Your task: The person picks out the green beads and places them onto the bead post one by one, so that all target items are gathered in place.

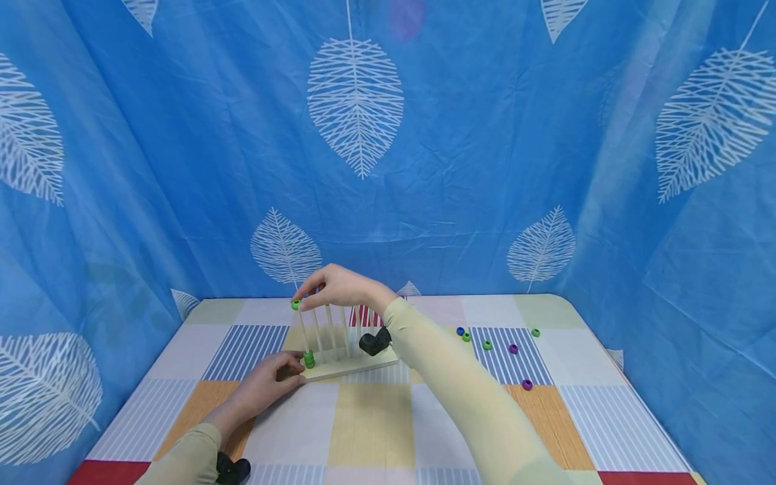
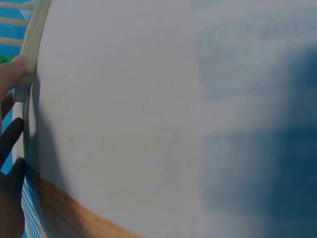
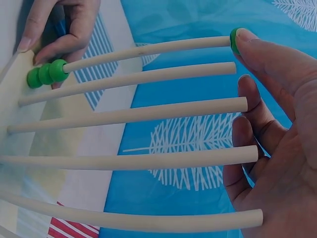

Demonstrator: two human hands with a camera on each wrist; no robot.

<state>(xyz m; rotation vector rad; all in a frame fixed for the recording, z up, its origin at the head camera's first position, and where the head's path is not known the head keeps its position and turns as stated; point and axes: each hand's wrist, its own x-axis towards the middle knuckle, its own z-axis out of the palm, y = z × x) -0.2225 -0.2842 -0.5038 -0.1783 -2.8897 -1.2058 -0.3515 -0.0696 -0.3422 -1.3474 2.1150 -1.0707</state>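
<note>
A pale wooden rack with a flat base [image 1: 354, 367] and a row of upright pegs stands on the table. At the tip of the leftmost peg [image 3: 148, 48], my right hand [image 1: 342, 286] pinches a green bead [image 3: 234, 41] between thumb and fingertip. Three green beads [image 3: 47, 73] are stacked low on that same peg, against the base. My left hand [image 1: 269, 384] grips the base's left end, its thumb on the near side. The other pegs in the right wrist view carry no beads. Part of the rack's right side is hidden behind my right wrist.
Loose beads lie on the right half of the table: a blue bead [image 1: 460, 331], green ones such as a far green bead [image 1: 536, 333], and two purple, the nearer purple bead [image 1: 527, 384] among them. A checked cloth [image 1: 370, 424] covers the table; blue curtains [image 1: 448, 168] surround it.
</note>
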